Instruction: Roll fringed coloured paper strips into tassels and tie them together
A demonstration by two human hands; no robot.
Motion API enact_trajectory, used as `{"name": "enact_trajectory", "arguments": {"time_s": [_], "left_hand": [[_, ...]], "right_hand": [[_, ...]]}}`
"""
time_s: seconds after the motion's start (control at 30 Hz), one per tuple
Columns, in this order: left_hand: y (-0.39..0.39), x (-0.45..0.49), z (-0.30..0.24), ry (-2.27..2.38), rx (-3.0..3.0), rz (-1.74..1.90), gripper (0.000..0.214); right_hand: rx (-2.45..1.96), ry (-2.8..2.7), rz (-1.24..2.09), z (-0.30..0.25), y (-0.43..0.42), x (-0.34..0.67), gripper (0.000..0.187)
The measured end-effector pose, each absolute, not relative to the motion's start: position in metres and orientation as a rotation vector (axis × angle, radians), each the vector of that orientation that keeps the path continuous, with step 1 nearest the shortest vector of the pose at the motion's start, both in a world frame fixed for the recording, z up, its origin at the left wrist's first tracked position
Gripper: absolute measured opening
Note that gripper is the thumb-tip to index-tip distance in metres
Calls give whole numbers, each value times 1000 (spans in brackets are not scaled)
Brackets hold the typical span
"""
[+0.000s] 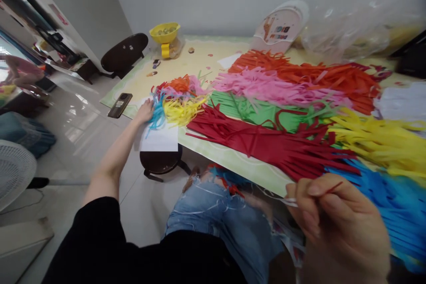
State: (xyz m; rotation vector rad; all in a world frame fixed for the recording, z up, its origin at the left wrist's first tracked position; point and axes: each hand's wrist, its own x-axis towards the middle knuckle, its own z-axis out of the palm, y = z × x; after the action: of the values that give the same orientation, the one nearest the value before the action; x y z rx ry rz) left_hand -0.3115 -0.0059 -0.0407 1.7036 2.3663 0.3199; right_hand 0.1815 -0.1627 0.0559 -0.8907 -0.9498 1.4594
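My left hand (145, 111) reaches out flat, fingers extended, at the edge of a blue paper strip bundle (157, 113) on a white sheet (159, 137). Beside it are yellow strips (184, 110) and orange strips (179, 83). Close to the camera, my right hand (339, 226) is closed in a pinch. A thin red strip (333, 187) pokes out between its thumb and finger, and a white strand (289, 201) runs out at its knuckles. Just beyond lies a dark red fringed bundle (253, 140), with blue fringe (392, 208) to the right.
Green (246, 106), pink (276, 86), orange (299, 73) and yellow fringe (382, 142) cover the table. A phone (120, 105) lies at the left edge. Behind stand a yellow bowl (165, 32) and a pink-white container (279, 29). A stool (161, 162) is below; a fan (15, 173) stands left.
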Motion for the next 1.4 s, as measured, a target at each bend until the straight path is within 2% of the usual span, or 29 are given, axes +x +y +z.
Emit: {"name": "enact_trajectory", "arguments": {"time_s": [0.27, 0.43, 0.57, 0.6, 0.73, 0.87, 1.0, 1.07, 1.2, 1.23, 1.27, 1.33, 1.4], "left_hand": [[79, -296, 3, 2385, 1938, 499, 48], [84, -265, -3, 2089, 2148, 215, 30], [80, -251, -14, 2093, 2179, 94, 55], [80, -249, -14, 2112, 2172, 78, 55], [89, -245, 6, 2225, 2124, 78, 23], [94, -255, 55, 2302, 2044, 410, 19], [84, -267, 96, 2090, 1942, 825, 26], [74, -266, 102, 1967, 1906, 705, 27], [45, -249, 93, 1930, 1836, -127, 14], [36, -243, 89, 1986, 1855, -227, 16], [27, -237, 87, 2089, 1912, -210, 20], [8, -226, 84, 2323, 2107, 93, 29], [-9, -218, 80, 2309, 2314, 308, 30]], "right_hand": [[-999, -897, 1445, 48, -177, 182, 19], [-1011, -907, 1439, 42, -174, 182, 19], [-899, -961, 1475, 41, -166, 177, 15], [-893, -966, 1489, 41, -165, 177, 14], [-881, -967, 1504, 43, -165, 179, 13], [-855, -982, 1468, 44, -167, 183, 13], [-816, -977, 1466, 41, -170, 185, 11], [-799, -971, 1470, 38, -170, 185, 12], [-772, -978, 1459, 35, -169, 183, 18], [-769, -979, 1458, 35, -169, 183, 18], [-769, -979, 1456, 34, -169, 184, 17], [-768, -980, 1452, 34, -169, 186, 17], [-776, -985, 1448, 35, -171, 188, 16]]}}
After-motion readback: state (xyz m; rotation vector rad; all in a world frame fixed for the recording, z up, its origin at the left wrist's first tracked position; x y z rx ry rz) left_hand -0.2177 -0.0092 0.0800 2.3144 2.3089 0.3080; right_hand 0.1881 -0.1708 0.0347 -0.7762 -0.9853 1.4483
